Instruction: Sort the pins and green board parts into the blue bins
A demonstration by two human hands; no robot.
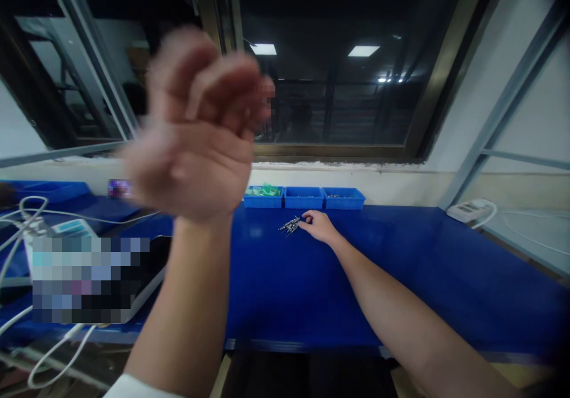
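My left hand (200, 130) is raised high in front of the camera, palm showing. Its fingers are loosely bent and apart, blurred by motion, and nothing shows in the palm. Low over the blue table (276, 285), my right hand (318, 227) is at the right side of a small pile of thin, dark and silvery metal pieces (290, 226). A gap shows between its curved fingers and thumb, with the tips at the pile's edge. Whether they touch a piece cannot be made out. The exact kind of the pieces is too small to tell.
Behind the pile stand three blue bins: one with green-and-white packets (263, 191), a middle bin (304, 197) and one with small metal bits (342, 198). A white power strip (471, 209) lies at right. White cables (82, 350) and a partly blurred-out device (146, 291) are at left.
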